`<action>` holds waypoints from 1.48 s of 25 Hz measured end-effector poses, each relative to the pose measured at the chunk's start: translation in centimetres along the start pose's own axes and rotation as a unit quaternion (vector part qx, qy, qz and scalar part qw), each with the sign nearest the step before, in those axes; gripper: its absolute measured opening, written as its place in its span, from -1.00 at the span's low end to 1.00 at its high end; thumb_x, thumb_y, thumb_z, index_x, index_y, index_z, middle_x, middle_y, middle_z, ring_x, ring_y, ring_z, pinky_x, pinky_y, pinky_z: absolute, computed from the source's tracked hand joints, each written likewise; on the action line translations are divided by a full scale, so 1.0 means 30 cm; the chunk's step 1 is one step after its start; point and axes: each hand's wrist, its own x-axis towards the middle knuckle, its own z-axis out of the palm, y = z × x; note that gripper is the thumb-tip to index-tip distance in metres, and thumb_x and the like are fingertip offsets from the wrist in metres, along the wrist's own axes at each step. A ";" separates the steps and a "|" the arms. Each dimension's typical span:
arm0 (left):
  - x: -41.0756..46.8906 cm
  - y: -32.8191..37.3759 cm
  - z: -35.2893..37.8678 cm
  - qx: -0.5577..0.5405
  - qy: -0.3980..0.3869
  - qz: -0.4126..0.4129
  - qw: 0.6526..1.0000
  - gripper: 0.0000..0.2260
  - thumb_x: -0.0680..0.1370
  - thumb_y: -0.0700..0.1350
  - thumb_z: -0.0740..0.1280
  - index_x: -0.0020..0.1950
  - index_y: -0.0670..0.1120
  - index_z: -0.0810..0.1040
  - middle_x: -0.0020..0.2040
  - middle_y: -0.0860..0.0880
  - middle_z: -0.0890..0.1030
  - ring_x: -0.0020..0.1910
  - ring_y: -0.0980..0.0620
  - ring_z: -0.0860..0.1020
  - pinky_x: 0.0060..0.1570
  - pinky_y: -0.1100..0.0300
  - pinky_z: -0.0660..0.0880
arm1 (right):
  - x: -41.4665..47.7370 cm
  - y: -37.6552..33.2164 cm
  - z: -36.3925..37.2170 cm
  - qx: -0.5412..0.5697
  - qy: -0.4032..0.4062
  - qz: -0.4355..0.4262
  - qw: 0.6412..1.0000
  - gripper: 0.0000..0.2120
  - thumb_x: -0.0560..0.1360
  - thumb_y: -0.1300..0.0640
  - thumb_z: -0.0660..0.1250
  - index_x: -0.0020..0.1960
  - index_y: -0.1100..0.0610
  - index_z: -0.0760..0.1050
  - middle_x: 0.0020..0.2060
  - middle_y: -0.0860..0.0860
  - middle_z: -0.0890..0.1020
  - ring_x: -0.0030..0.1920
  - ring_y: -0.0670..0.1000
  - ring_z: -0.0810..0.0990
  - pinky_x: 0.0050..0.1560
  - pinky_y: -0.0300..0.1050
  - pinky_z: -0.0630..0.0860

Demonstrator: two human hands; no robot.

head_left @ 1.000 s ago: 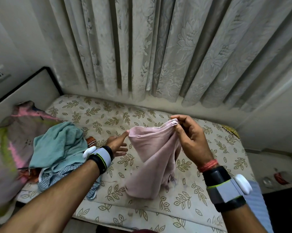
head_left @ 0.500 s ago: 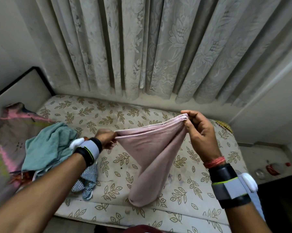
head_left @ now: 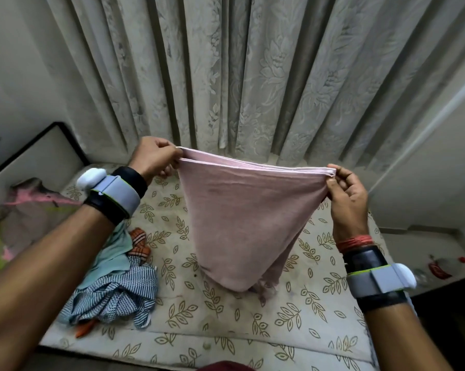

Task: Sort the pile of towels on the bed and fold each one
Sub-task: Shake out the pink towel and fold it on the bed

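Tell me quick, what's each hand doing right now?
Left hand: pinches one top corner of the pink towel.
Right hand: pinches the other top corner.

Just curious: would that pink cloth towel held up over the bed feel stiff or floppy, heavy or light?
Probably floppy: the pink cloth towel sags to a point between the left hand and right hand. Likely light, since mere fingertip pinches carry it.

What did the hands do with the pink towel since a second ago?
The left hand took hold of a top corner of the pink towel. Then both hands lifted and pulled apart, so the top edge is now stretched straight and the towel hangs between them. The right hand kept its pinch on the other corner. The pile of towels stayed on the bed.
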 end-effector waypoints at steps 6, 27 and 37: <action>0.005 0.031 -0.010 0.043 0.035 0.047 0.997 -0.88 0.43 -0.28 0.32 -0.26 -0.14 0.61 -0.53 -0.06 0.53 -0.64 0.04 0.38 -0.58 0.32 0.33 | 0.051 0.013 0.016 -0.062 -0.003 -0.022 0.998 -0.79 0.63 0.32 0.26 0.17 0.09 0.54 -0.01 -0.02 0.68 -0.01 -0.16 0.63 0.17 -0.19 0.57; -0.030 0.054 -0.141 0.079 -0.150 -0.072 0.983 -0.86 0.57 -0.28 0.29 -0.19 -0.24 0.53 -0.58 -0.05 0.37 -0.61 0.05 0.38 -0.60 0.29 0.36 | 0.108 -0.053 0.002 -0.136 -0.127 0.116 0.976 -0.80 0.57 0.40 0.24 -0.06 0.18 0.59 -0.28 0.03 0.60 -0.39 -0.15 0.49 -0.48 -0.32 0.42; 0.166 0.147 0.083 0.091 -0.027 -0.068 0.993 -0.86 0.56 -0.30 0.21 -0.11 -0.28 0.55 -0.50 -0.12 0.62 -0.63 0.00 0.52 -0.63 0.33 0.39 | 0.415 -0.033 0.080 -0.275 -0.087 0.097 0.953 -0.73 0.59 0.29 0.25 -0.23 0.03 0.51 -0.33 -0.03 0.54 -0.34 -0.12 0.54 -0.39 -0.41 0.41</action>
